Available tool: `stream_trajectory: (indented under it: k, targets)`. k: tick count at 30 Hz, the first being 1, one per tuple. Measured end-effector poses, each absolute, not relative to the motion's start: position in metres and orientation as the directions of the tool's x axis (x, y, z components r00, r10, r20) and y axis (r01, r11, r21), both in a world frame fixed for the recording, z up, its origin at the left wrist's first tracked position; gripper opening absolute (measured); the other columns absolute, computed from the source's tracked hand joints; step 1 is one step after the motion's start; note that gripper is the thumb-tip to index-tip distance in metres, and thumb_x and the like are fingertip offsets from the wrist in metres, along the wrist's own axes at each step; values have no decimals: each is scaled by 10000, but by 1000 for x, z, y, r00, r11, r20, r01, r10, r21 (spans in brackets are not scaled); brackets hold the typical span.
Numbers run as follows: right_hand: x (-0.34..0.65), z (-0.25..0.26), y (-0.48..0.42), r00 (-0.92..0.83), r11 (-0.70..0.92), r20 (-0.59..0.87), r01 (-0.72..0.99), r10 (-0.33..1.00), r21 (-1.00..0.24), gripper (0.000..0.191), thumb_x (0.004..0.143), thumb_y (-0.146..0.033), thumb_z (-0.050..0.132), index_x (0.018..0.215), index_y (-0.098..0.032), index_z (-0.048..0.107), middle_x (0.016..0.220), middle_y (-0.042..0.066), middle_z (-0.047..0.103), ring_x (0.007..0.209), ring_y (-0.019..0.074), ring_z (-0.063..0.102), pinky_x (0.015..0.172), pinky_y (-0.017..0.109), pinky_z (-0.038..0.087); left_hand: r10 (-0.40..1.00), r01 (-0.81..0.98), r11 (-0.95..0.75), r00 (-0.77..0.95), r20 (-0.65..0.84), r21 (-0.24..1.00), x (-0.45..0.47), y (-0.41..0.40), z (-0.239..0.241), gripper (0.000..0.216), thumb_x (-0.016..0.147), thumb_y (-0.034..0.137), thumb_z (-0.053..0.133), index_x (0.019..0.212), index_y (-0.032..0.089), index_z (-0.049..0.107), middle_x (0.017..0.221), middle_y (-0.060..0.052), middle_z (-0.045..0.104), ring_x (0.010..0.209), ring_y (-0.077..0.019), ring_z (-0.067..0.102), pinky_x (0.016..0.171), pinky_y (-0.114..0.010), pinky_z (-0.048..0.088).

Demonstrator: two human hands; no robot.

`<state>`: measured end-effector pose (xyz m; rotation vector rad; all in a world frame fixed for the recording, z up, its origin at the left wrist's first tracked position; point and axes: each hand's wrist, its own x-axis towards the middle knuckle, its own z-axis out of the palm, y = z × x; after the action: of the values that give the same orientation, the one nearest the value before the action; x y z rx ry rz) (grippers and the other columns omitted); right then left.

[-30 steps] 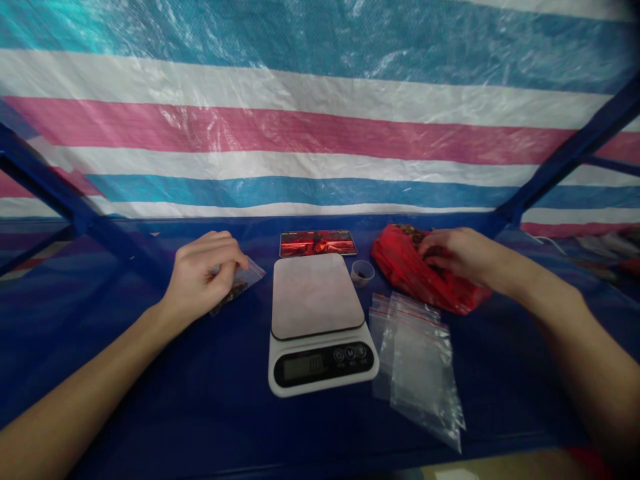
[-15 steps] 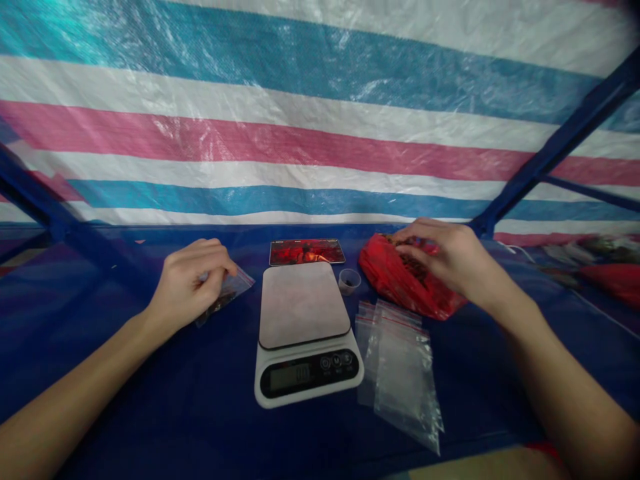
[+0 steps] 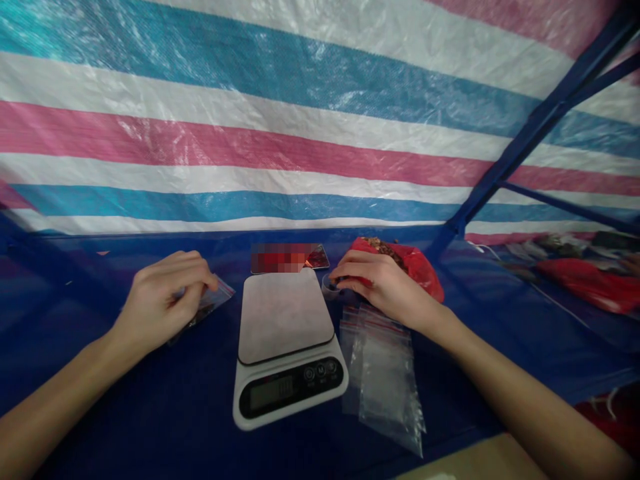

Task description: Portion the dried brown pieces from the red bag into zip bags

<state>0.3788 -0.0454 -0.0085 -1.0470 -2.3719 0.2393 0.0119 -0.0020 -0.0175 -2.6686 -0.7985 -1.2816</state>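
My left hand (image 3: 163, 300) is closed on a small clear zip bag (image 3: 209, 305) with dark bits inside, held low over the blue table left of a white kitchen scale (image 3: 285, 347). My right hand (image 3: 377, 287) sits just right of the scale's top, its fingers curled around a small clear cup (image 3: 329, 285) that is mostly hidden. Behind that hand lies a red plastic bag (image 3: 415, 267), open at the top with brownish dried pieces showing. A pile of empty clear zip bags (image 3: 383, 373) lies under and in front of my right wrist.
A phone with a red screen (image 3: 290, 257) lies flat behind the scale. A striped tarp wall rises at the back, with blue metal frame bars (image 3: 525, 133) at the right. More red bags (image 3: 595, 283) lie on the neighbouring surface at far right.
My right hand left the red bag and moved left to the small cup beside the scale. My left hand kept its hold on the small bag. The camera turned right.
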Motion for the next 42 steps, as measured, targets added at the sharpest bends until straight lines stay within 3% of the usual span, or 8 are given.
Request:
stream_trajectory:
  k: [7,14,19,24,29,32,37,42]
  targets:
    - [376,-9,-43,-554,699,431,613,712,-368,199,1072,-189,604,1138,-210,791,1064,70,739,961,205,713,866,324,547,410,474,-869,528,744,142,13,-2,-18,340,909,41,488,671,195,675,647,24,706,623,-131,648,645,-296,502]
    - [365,-12,-37,-489,702,518,599,702,-387,117,1031,-188,678,985,-196,786,1008,58,762,918,203,725,857,334,565,445,489,-853,502,741,181,15,-1,-19,329,895,85,502,656,218,686,625,27,713,622,-149,679,615,-299,522]
    - [376,-5,-36,-420,672,547,610,724,-420,209,1055,-167,620,935,-197,790,973,51,799,909,201,740,869,335,553,435,498,-851,496,751,164,14,-1,-19,326,893,68,501,674,224,685,652,47,723,650,-149,713,664,-297,546]
    - [398,-9,-36,-473,588,352,692,808,-419,87,916,-108,786,921,-193,804,911,38,778,836,195,719,808,315,539,460,513,-838,479,748,187,9,0,-20,321,876,51,512,684,238,688,646,41,703,655,-166,700,624,-307,532]
    - [399,-24,-37,-535,578,217,762,816,-291,89,881,-113,829,909,-194,806,930,55,741,923,220,694,830,325,525,459,514,-837,472,753,188,10,0,-18,316,876,57,524,677,237,692,657,40,715,630,-161,697,620,-300,538]
    - [396,-23,-38,-502,570,277,767,820,-297,134,911,-62,770,882,-190,796,912,52,742,910,215,682,842,337,514,461,525,-832,477,749,178,9,1,-18,328,879,52,512,671,230,692,650,40,706,622,-151,691,629,-290,535]
    - [382,-15,-40,-288,530,480,680,829,-507,89,932,-126,781,969,-200,815,928,48,790,867,206,699,843,346,538,444,519,-840,489,751,159,5,5,-25,343,909,77,490,663,220,682,642,25,692,673,-154,702,650,-277,522]
    - [412,-8,-32,-262,513,505,724,822,-460,263,976,-59,618,1055,-216,813,1067,66,803,989,225,739,934,362,550,403,517,-850,512,758,102,4,8,-26,360,940,66,475,670,207,667,639,25,681,658,-133,689,719,-266,523]
